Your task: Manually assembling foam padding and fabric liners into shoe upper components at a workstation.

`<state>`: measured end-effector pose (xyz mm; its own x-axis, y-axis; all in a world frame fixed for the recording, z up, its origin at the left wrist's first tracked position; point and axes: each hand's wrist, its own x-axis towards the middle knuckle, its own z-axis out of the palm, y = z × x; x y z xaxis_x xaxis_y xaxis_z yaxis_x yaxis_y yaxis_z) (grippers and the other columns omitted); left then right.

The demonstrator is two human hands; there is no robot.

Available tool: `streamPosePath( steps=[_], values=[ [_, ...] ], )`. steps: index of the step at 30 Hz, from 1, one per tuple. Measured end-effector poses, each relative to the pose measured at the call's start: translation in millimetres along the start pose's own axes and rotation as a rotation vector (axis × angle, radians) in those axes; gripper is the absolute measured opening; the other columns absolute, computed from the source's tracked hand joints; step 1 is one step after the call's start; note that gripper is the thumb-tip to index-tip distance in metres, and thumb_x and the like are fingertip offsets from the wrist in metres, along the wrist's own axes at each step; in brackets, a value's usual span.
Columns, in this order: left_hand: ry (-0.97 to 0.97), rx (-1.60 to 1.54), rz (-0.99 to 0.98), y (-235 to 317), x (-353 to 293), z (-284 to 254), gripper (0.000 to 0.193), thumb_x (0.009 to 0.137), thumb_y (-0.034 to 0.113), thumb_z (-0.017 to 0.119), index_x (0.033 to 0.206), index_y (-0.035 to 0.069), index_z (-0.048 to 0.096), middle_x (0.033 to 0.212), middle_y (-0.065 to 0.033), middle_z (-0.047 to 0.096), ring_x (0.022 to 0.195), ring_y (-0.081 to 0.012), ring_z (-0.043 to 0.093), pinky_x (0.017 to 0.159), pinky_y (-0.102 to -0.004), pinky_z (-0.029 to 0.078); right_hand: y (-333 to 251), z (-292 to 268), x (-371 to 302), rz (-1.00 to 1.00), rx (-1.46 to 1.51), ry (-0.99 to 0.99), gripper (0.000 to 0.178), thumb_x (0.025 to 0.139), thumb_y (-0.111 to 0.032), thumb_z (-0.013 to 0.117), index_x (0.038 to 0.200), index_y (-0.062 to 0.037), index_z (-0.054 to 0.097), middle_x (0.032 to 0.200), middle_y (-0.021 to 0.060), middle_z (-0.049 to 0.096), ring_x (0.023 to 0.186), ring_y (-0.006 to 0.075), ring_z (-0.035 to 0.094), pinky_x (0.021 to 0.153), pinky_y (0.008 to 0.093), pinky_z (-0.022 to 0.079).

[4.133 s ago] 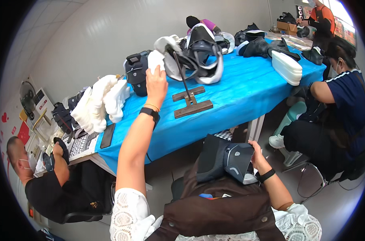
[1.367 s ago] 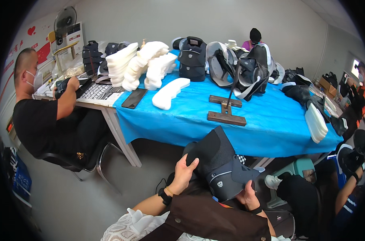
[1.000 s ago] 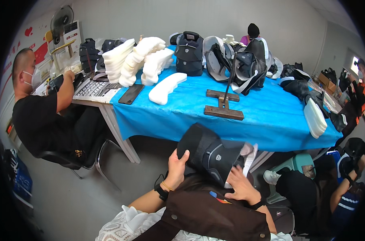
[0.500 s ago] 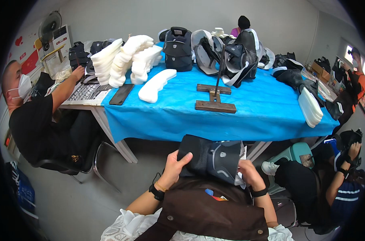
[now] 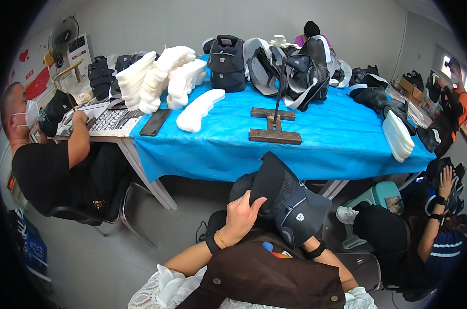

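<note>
A black fabric bag (image 5: 301, 213) with a mesh panel and a small pale emblem is held tilted over my lap. My left hand (image 5: 241, 213) grips the bag's left edge, thumb on the outer side and fingers curled at the rim. My right hand (image 5: 309, 244) reaches in at the lower right end of the bag; its fingers are hidden by the fabric. A brown apron (image 5: 259, 268) covers my lap beneath.
On the blue-covered table (image 5: 202, 149) stand stacked white foam pieces (image 5: 164, 72), a dark phone (image 5: 155, 122), a wooden stand with a rod (image 5: 274, 135) and several black bags (image 5: 228, 62). Co-workers sit at left (image 5: 43, 165) and right (image 5: 444, 247). A teal stool (image 5: 381, 195) stands at right.
The bag has turned, its left end swinging upward and its right end down. My left hand has shifted right along its edge. My right hand has gone from the bag's end into it.
</note>
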<state>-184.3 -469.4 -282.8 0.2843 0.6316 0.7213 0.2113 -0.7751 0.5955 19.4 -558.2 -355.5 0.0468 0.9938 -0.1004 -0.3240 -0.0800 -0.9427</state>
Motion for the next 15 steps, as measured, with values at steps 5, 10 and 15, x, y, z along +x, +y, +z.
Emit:
streamPosePath(
  steps=[5, 10, 15],
  values=[
    [0.019, 0.133, 0.067, -22.3, 2.1, 14.1, 0.03, 0.092, 0.024, 0.064, 0.082, -0.003, 0.055, 0.057, -0.0149, 0.052, 0.048, -0.0328, 0.055, 0.043, -0.0377, 0.042, 3.3, 3.0, -0.6, 0.018, 0.025, 0.002, 0.042, 0.1, -0.023, 0.044, 0.134, 0.0014, 0.046, 0.129, 0.0139, 0.055, 0.113, 0.0233, 0.058, 0.094, 0.0339, 0.05],
    [-0.031, 0.119, 0.196, -39.9, -1.1, 35.2, 0.025, 0.091, 0.014, 0.062, 0.076, -0.001, 0.049, 0.054, -0.0146, 0.05, 0.048, -0.0333, 0.055, 0.043, -0.0391, 0.042, 7.0, 7.5, -0.3, 0.032, 0.058, -0.019, 0.042, 0.1, -0.023, 0.044, 0.134, 0.0015, 0.047, 0.129, 0.014, 0.056, 0.113, 0.0235, 0.058, 0.094, 0.0342, 0.05],
    [-0.027, 0.137, 0.315, -35.9, 8.4, 40.9, 0.02, 0.087, 0.011, 0.067, 0.083, -0.005, 0.054, 0.054, -0.0139, 0.05, 0.048, -0.0314, 0.055, 0.043, -0.0382, 0.042, 4.1, 4.9, -6.7, 0.034, 0.125, -0.035, 0.042, 0.1, -0.023, 0.043, 0.133, 0.0015, 0.047, 0.128, 0.0142, 0.056, 0.112, 0.0237, 0.059, 0.094, 0.0345, 0.051]
  ],
)
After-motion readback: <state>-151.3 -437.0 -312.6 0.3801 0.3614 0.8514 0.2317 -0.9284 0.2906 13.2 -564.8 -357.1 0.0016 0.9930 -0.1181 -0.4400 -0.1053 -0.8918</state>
